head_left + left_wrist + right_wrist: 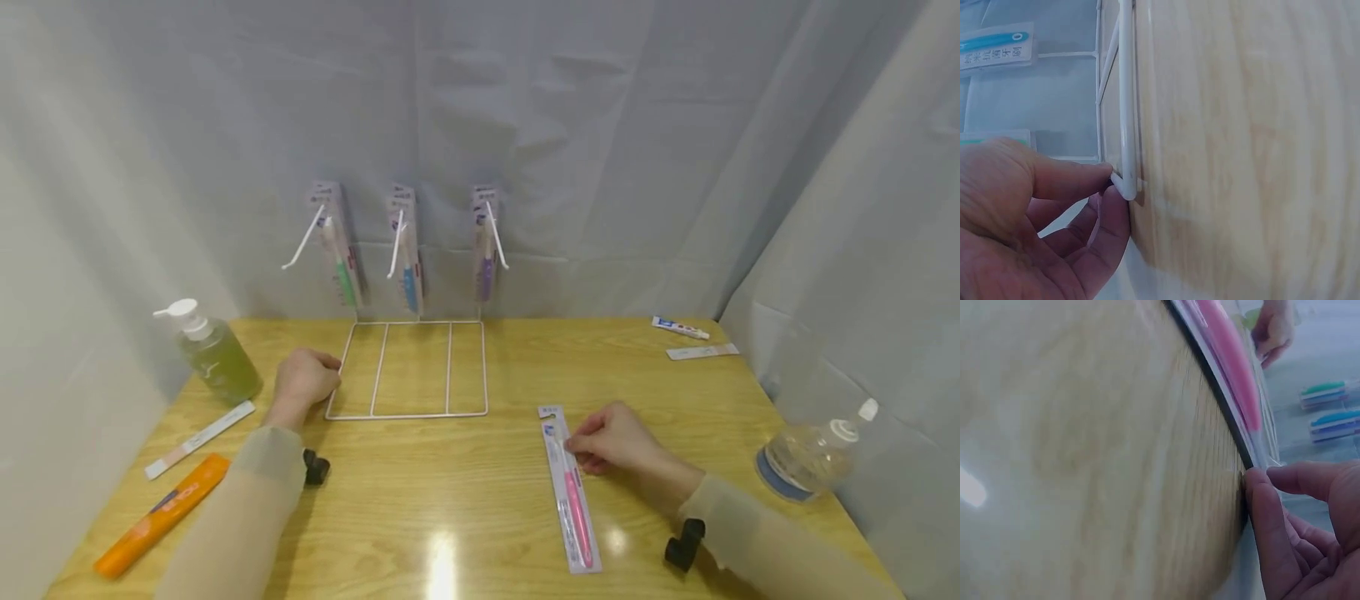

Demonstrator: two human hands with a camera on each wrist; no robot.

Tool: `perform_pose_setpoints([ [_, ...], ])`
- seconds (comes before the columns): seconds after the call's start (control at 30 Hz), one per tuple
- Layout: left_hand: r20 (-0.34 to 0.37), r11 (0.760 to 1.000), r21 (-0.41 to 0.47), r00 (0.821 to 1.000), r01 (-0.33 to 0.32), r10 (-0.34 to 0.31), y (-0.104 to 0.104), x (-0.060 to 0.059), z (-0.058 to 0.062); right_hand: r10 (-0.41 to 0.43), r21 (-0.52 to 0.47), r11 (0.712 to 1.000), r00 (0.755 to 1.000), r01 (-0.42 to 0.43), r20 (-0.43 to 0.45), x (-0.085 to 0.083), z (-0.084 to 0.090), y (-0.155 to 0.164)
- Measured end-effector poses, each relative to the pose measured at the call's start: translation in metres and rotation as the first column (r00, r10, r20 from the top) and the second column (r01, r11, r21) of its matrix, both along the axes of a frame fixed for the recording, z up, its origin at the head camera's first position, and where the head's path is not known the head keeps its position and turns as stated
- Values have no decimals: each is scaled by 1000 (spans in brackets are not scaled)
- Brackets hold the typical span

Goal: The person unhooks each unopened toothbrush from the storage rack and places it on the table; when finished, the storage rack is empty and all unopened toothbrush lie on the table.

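While your left hand [302, 380] pinches the near left corner of the white wire rack [411, 368] between thumb and fingers, your right hand [617, 439] pinches the edge of the pink toothbrush pack [570, 490], fingers curled at its upper part. That pack lies flat on the bench [465, 517], right of the rack's base. Three more toothbrush packs [406, 250] hang on the rack's upright hooks. A green pump bottle [212, 352] stands beside your left hand.
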State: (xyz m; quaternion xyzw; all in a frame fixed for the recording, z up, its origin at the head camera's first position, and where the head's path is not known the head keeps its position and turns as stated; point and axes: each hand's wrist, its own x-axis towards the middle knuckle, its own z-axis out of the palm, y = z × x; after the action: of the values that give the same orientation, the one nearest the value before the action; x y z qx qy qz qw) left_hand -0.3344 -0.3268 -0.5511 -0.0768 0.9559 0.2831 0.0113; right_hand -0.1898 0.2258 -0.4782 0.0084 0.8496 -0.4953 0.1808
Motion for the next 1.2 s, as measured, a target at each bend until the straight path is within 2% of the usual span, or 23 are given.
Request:
perform_pose_setpoints([
  [0.13,-4,1000,23,1000,-2,2,-1,-1,0,109,126,988,987,-94,-120,-13,18,-2],
  [0.2,-3,999,36,1000,-11,11,-1,-1,1,180,174,974,961,-145,-210,-24,31,-5],
  [0.3,-4,999,41,1000,-28,29,1,4,6,239,154,968,916,-198,-323,-46,53,-14],
  [0.33,-10,999,39,999,-33,33,3,7,10,239,132,970,907,-205,-347,-54,61,-18],
  [0.37,3,998,47,999,-39,39,8,13,19,233,101,972,901,-211,-367,-63,68,-22],
  [0.43,3,998,46,999,-42,42,8,15,21,202,22,978,900,-210,-387,-80,80,-32],
  [0.53,27,997,65,999,-46,44,3,11,15,134,-53,984,905,-169,-403,-106,95,-47],
  [0.57,38,996,72,998,-48,46,0,8,11,113,-74,985,904,-157,-412,-114,99,-52],
  [0.6,27,996,70,999,-47,45,-6,3,2,89,-90,986,904,-139,-419,-122,103,-57],
  [0.67,40,995,79,998,-57,54,-6,5,3,42,-126,986,894,-110,-445,-138,110,-66],
  [0.73,33,994,76,997,-73,71,0,13,13,3,-160,983,880,-90,-475,-151,117,-75],
  [0.87,42,990,115,996,-87,83,19,37,48,-67,-238,969,852,-69,-520,-171,127,-89],
  [1.0,62,986,143,995,-87,79,38,60,79,-118,-302,952,842,-55,-527,-183,135,-102],
  [1.07,65,986,143,995,-89,80,47,68,90,-136,-320,946,838,-48,-528,-188,137,-109],
  [1.2,57,986,140,995,-90,82,51,70,91,-167,-342,939,836,-27,-523,-195,139,-119],
])
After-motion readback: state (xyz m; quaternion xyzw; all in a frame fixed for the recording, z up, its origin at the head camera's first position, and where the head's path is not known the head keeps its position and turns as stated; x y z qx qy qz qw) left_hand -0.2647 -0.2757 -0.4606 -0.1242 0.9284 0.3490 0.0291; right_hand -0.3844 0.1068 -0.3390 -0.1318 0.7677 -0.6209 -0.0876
